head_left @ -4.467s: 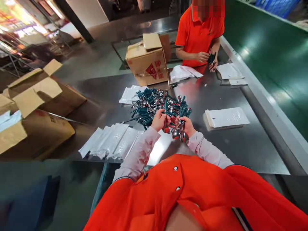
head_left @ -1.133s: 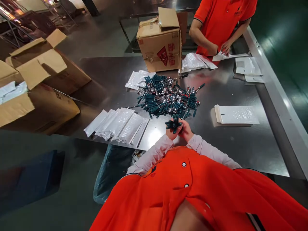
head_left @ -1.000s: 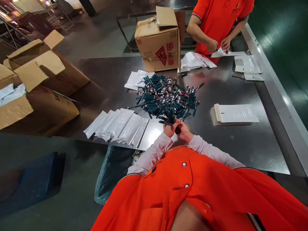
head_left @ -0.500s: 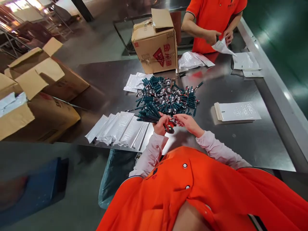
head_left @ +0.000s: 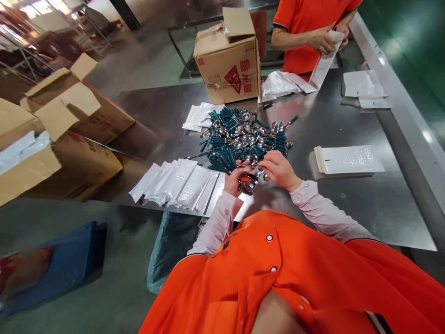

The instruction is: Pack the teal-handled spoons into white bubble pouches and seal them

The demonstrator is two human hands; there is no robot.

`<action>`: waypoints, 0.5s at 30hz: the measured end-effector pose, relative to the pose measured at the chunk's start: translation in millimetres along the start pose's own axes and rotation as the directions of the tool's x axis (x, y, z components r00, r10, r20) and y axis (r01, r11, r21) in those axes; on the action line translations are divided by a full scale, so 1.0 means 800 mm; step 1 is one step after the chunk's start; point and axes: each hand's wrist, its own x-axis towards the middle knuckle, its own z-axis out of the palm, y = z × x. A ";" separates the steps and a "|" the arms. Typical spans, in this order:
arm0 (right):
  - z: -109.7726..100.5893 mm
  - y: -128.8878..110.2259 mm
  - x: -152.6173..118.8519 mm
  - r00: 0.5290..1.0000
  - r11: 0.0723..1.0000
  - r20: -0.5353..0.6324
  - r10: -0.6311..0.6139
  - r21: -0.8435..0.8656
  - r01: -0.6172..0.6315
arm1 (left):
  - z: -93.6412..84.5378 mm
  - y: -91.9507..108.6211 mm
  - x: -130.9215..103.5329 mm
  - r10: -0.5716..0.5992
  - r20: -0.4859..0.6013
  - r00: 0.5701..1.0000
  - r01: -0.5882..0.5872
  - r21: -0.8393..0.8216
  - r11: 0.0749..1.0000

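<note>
Steel table (head_left: 347,204) spanning the scene. Row of clear plastic sleeves (head_left: 177,182) lying at its near left edge; smaller stack of sleeves (head_left: 200,116) sitting farther back. Open cardboard box (head_left: 229,69) standing at the far side. White bubble mailers (head_left: 349,160) resting at right. Co-worker in orange shirt (head_left: 306,28) standing far right, holding a white bag (head_left: 325,62). Opened cartons (head_left: 59,134) crowding the left.

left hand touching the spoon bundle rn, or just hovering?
Touching. Head view: the left hand is wrapped around the spoon bundle, bowls sticking out past the fingers, no gap visible.
</note>
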 end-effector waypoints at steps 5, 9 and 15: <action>-0.011 -0.007 -0.006 0.950 0.933 0.099 -0.295 -0.185 0.309 | -0.003 0.002 0.001 -0.086 -0.014 0.996 0.086 0.028 0.996; 0.005 -0.028 -0.024 0.937 0.918 0.200 -0.286 -0.222 0.328 | -0.009 0.000 0.010 -0.088 -0.053 0.995 0.088 -0.012 0.996; 0.035 -0.040 -0.047 0.920 0.975 0.336 -0.202 -0.022 0.222 | -0.023 -0.007 0.017 -0.088 0.035 0.996 0.087 0.027 0.996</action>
